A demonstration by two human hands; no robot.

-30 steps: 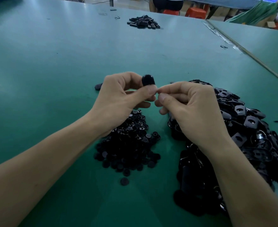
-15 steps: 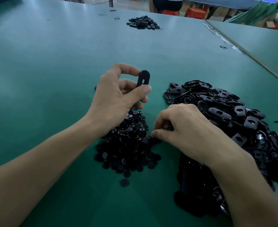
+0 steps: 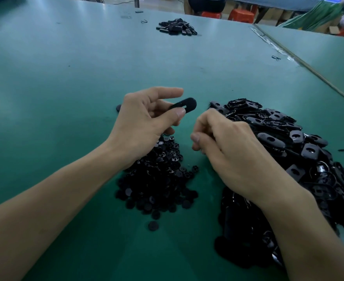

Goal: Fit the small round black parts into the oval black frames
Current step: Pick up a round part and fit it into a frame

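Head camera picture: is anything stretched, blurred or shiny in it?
In the head view, the wide-angle lens swells the forearms toward the bottom corners; pale sheen lies on the table at far left; the oval frame in the left hand looks slightly smeared; the near end of the frame pile sinks into featureless black.

The table top [image 3: 65, 78] is plain teal green, paler where light falls on it. The oval frame [image 3: 184, 105] is matt black. The heap of small round parts [image 3: 157, 179] is black with a few whitish glints. The heap of frames [image 3: 288, 149] is glossy black. The far heap [image 3: 176, 27] is black too. 2 stools [image 3: 241, 15] beyond the table are orange-red.
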